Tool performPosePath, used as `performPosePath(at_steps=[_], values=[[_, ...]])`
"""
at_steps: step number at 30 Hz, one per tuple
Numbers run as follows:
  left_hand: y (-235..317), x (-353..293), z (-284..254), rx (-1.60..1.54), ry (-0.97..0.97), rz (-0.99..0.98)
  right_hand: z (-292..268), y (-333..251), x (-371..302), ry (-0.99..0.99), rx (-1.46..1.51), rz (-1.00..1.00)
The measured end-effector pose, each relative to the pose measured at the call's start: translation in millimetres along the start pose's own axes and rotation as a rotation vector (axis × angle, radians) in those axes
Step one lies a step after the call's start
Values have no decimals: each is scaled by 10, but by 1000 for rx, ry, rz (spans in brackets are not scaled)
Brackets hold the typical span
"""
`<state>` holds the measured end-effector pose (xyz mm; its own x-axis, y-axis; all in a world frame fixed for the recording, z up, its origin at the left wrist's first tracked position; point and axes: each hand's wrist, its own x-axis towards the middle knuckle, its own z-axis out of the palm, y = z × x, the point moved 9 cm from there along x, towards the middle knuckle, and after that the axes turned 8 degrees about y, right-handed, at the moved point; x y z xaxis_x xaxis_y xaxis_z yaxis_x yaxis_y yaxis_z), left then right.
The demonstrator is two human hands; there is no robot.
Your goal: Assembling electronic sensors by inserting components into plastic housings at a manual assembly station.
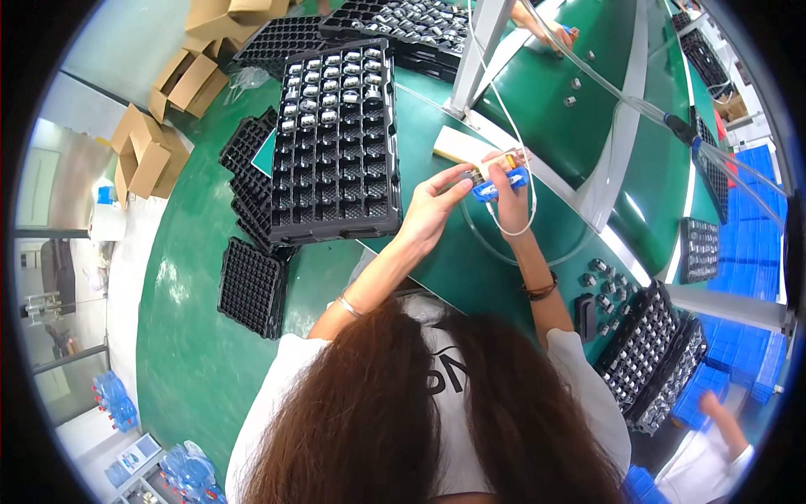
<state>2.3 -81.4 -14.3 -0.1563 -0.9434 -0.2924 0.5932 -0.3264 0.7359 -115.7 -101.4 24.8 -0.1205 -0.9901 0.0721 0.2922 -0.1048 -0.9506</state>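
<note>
**Small metal part in the left fingers, blue handheld tool in the right**

Starting far left, we've got open cardboard boxes [151,155] by the green work surface [180,294], then a messy pile of black trays [252,286]. Right next to that sits a big black pocket tray [336,225], with silver metal fittings [330,84] filling its upper rows.

Middle of the view: our left hand [438,202] is mostly closed, thumb and forefinger pinching a small metal part [477,176]. A cream block [457,144] lies just behind. That part sits right up against the blue handheld tool [484,192], which our right hand [509,189] has wrapped in a closed grip, thumb on top.

Further right, a co-worker's hand [556,38] is up at the top edge. Below it, well apart, there's a small black case [585,317] near some loose fittings [606,286], then another black tray [642,353] loaded with metal pieces.
</note>
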Motion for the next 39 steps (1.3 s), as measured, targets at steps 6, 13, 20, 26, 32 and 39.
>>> performPosePath(at_steps=[6, 13, 20, 26, 32, 39], values=[[36, -8, 2, 20, -37, -60, 75, 42, 6, -91, -36, 41], [-8, -57, 18, 15, 0, -72, 118, -118, 104, -102, -199, -167], [589, -460, 185, 263, -158, 6, 58, -43, 493, 68, -935, -361], [1784, -290, -454, 880, 175, 516, 26, 80, 491, 74, -1014, -338], [2296, 30, -988, 1788, 306, 866, -285, -145, 375, -67, -870, -115], [2313, 281, -1138, 1589, 192, 777, -670, -193, 214, -119, -763, 21]])
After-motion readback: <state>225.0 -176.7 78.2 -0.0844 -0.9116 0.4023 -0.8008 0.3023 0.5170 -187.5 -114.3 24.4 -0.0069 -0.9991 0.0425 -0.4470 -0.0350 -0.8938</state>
